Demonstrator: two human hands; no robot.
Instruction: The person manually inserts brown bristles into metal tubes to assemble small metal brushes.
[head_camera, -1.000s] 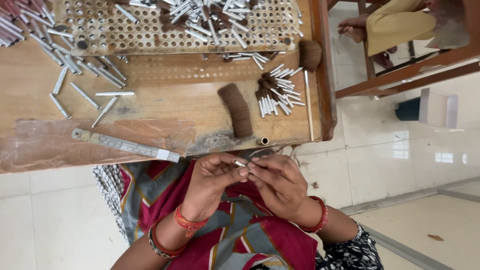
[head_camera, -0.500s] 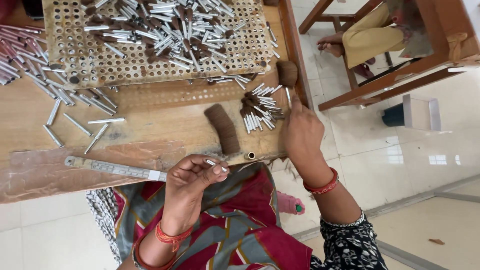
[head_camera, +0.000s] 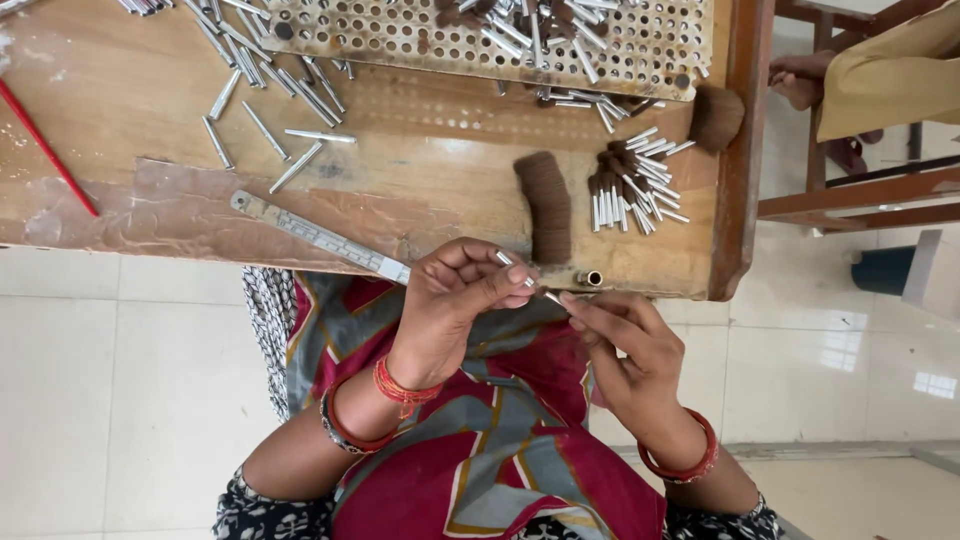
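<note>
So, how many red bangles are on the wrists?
3: two on the left wrist, a thin red bangle and a dark red bangle; one wide red bangle on the right wrist.

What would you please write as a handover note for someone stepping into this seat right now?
Left hand: pinching a small silver metal tube in its fingertip grip.
Right hand: fingertips meet the left hand's just off the wooden bench edge, apparently holding something small.
On the bench: brown bristle bundle, a pile of bristle-filled tubes, loose empty tubes, perforated metal tray, steel ruler.
Done: the filled pile. Left: the loose tubes.
</note>
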